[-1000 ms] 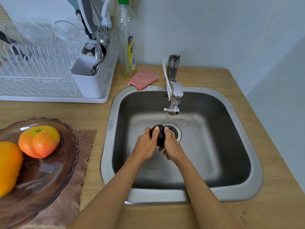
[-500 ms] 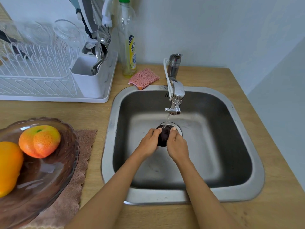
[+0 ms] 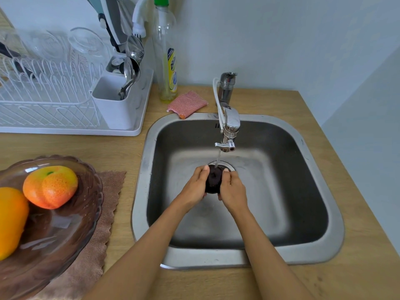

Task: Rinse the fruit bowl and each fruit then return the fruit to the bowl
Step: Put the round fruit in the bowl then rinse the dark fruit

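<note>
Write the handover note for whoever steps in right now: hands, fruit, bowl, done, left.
Hands: left hand and right hand both grip the dark fruit under the running tap, over the sink drain.
Bowl: brown glass bowl sits on a cloth, left of the sink, holding the peach-like fruit and the orange fruit.
Done: those two are back in the bowl.
Left: finish rinsing the dark fruit, return it to the bowl, shut the tap.

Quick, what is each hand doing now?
Left hand: closed around the dark fruit under the tap.
Right hand: closed around the same fruit.
</note>
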`<state>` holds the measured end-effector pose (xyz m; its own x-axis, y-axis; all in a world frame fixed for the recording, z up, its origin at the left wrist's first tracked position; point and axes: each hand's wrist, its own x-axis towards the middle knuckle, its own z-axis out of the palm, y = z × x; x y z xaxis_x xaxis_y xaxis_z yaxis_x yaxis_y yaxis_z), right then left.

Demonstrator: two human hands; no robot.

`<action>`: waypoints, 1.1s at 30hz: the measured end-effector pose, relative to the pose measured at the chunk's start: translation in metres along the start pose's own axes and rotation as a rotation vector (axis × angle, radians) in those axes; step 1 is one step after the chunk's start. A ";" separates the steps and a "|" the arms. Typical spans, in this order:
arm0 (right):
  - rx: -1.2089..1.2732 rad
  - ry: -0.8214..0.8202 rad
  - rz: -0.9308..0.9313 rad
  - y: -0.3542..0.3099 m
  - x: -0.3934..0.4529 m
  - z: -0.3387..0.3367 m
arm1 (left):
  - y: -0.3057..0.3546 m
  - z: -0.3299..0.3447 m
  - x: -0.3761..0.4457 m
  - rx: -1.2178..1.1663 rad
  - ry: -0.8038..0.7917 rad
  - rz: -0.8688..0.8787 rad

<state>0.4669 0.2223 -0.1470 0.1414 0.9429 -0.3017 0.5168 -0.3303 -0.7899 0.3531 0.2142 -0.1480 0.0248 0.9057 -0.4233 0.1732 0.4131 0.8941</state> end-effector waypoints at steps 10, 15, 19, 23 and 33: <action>0.035 -0.159 -0.025 -0.007 -0.010 -0.005 | 0.004 0.000 -0.001 -0.142 -0.013 -0.055; -0.024 -0.175 -0.154 -0.005 -0.015 -0.004 | 0.007 -0.005 0.002 -0.475 0.029 -0.228; -0.046 -0.115 -0.270 -0.009 -0.019 -0.006 | 0.009 -0.007 0.003 -0.631 -0.029 -0.313; -0.064 0.082 -0.311 -0.010 -0.014 -0.006 | 0.010 -0.008 0.000 -0.664 -0.120 -0.347; 0.089 0.064 -0.242 -0.012 -0.009 -0.006 | 0.012 -0.008 -0.003 -0.536 -0.047 -0.287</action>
<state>0.4645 0.2185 -0.1312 0.0775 0.9948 -0.0664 0.4658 -0.0950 -0.8798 0.3471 0.2171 -0.1346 0.0966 0.7506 -0.6537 -0.3399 0.6422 0.6871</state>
